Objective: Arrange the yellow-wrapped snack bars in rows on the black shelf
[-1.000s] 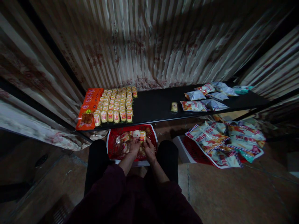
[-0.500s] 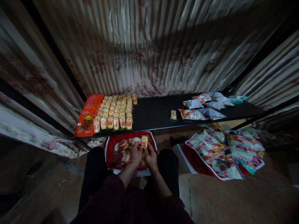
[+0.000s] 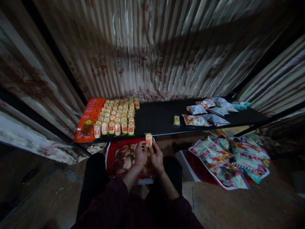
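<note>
Between the fingertips of my left hand [image 3: 141,155] and my right hand [image 3: 156,158] a small wrapped snack cake [image 3: 148,140] stands upright, its red and yellow label facing me. Both hands are closed on its lower part. Beneath them is a red basket [image 3: 110,159] with a pale rim, holding more wrapped snacks [image 3: 127,162]; my hands hide part of these. On the black shelf [image 3: 154,117] just beyond, similar wrapped cakes [image 3: 117,128] are lined up in close rows. One lone wrapped snack [image 3: 176,120] lies farther right on the shelf.
Orange snack packets [image 3: 86,127] lie at the shelf's left end. White and silver bags [image 3: 196,120] lie at its right. On the floor to my right, a second basket [image 3: 194,165] is heaped with large snack bags [image 3: 214,151]. Pleated curtain [image 3: 143,57] hangs behind the shelf.
My hands have risen slightly and moved a little toward the shelf with the cake between them. The camera view has shifted slightly. The things on the shelf look the same.
</note>
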A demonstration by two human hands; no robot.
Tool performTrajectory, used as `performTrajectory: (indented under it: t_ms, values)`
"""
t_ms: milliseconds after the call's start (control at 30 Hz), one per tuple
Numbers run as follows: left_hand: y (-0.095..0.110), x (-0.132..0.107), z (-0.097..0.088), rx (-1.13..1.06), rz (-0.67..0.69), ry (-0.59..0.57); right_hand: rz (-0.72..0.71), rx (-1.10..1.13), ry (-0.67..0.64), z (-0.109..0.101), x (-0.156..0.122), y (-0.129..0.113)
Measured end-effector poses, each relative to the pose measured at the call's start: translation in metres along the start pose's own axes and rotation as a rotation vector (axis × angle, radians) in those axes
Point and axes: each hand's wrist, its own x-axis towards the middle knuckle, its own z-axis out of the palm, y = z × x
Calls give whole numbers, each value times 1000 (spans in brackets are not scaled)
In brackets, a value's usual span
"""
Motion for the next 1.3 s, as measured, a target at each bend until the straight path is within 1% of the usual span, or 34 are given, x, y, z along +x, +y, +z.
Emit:
performTrajectory:
  t_ms: [167,300,400,500,667,833,967,1100,1300]
  values:
    - [18,6,1,8,31,14,19,17,-15,4,11,-21]
    - [30,10,2,75,74,36,-11,32,-5,8,22,-32]
    - [35,14,5,107,93,61,-42,34,-7,10,32,-32]
    - [37,21,8,161,116,60,-50,33,-18,11,43,-30]
    - [39,34,14,140,133,68,-59,27,-1,15,61,-36]
    - [43,49,19,342,174,59,-82,-12,-32,22,79,-45]
    - [52,64,23,412,192,66,-116,-77,-15,28,97,-46]
    - [61,82,28,432,174,66,-153,-118,10,35,120,-41]
    - [71,103,36,450,117,60,-150,-125,12,47,151,-35]
